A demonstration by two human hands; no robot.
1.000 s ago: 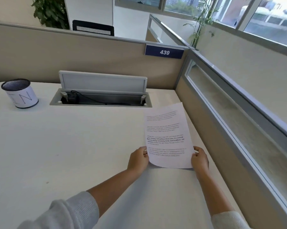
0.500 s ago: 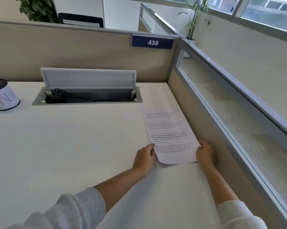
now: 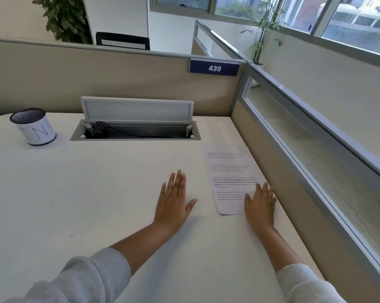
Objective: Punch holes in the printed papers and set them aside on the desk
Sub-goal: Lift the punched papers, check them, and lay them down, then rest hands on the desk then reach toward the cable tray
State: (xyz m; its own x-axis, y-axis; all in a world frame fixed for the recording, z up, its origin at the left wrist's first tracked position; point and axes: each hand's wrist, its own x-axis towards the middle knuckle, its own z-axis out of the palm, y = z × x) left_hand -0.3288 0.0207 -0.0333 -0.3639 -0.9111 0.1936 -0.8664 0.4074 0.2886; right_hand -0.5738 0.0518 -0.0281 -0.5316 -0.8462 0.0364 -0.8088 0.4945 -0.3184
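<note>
A printed paper lies flat on the white desk, close to the right partition. Small punch holes show along its left edge. My right hand rests on the sheet's near right corner with straight fingers. My left hand is open with straight fingers over the bare desk, a short way left of the paper and apart from it. No hole punch is in view.
An open cable tray with a raised lid sits at the back of the desk. A white cup with a dark rim stands at the back left. Beige partitions close off the back and right sides.
The paper was held up by both hands, then lowered flat onto the desk by the right partition. Both hands have let go; the left has moved away to the left.
</note>
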